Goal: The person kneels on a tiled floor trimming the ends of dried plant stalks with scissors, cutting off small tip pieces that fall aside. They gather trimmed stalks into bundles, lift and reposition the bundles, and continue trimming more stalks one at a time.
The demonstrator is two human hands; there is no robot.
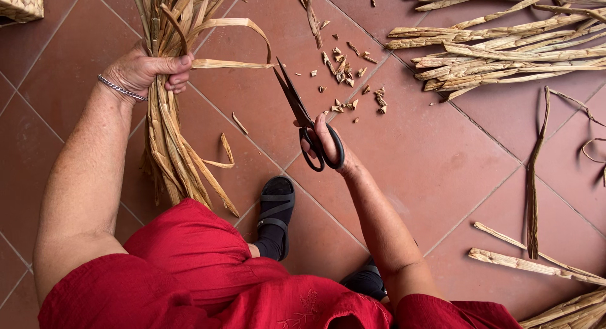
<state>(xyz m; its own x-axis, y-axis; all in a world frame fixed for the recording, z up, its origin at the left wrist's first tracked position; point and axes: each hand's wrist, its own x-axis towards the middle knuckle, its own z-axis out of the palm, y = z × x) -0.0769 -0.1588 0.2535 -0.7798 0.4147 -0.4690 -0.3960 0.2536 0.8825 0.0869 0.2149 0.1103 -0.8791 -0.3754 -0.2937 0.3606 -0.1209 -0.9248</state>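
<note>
My left hand point(146, 70) is closed around a thick bundle of dried straw-coloured leaves point(169, 133) that runs from the top edge down to my lap. A silver bracelet point(121, 89) sits on that wrist. My right hand point(327, 146) holds black scissors point(302, 117) by their loops. Their blades are shut or nearly so and point up-left toward one bent leaf strip point(232, 64) sticking out sideways from the bundle. The blade tip sits just beside the end of that strip.
Small cut leaf scraps point(346, 70) litter the red tile floor point(429, 152). A pile of dried stalks point(505, 48) lies at top right, more stalks point(536, 263) at lower right. A woven basket corner point(22, 2) shows top left. My sandalled foot point(276, 215) rests below the scissors.
</note>
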